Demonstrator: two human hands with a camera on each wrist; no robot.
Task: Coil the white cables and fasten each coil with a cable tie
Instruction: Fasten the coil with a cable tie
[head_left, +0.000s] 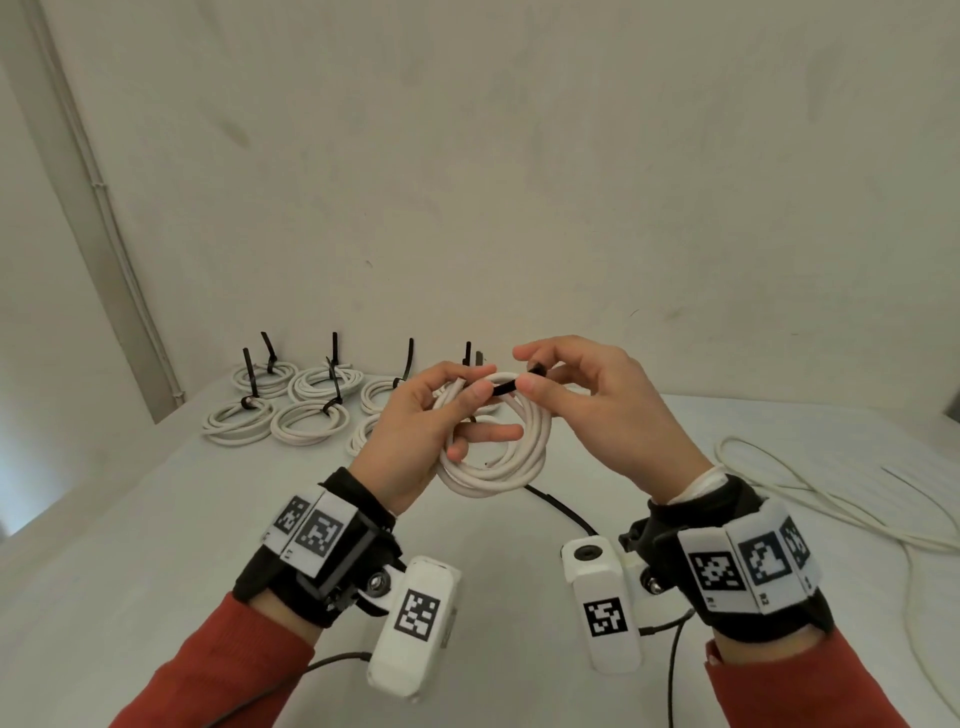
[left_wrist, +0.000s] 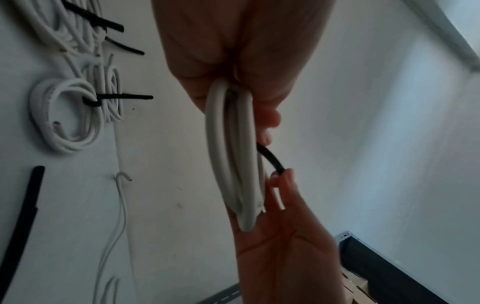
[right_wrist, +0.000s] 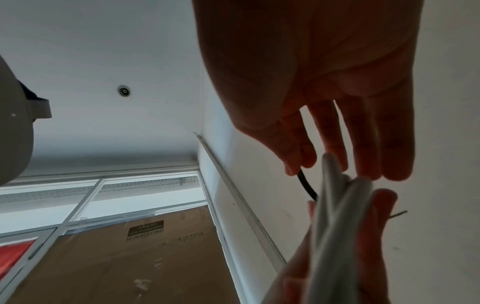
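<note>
Ok, I've got the white coil up off the surface, held between both hands at chest level. Left hand grips it, fingers curled thru the loops, thumb pressing the black cable tie against the top of the coil. Right hand pinches the tie's other end btwn thumb & index; other fingers relaxed. Behind, tied coils sit in rows on the surface, tie tails sticking up. Loose white cable trails far right.
</note>
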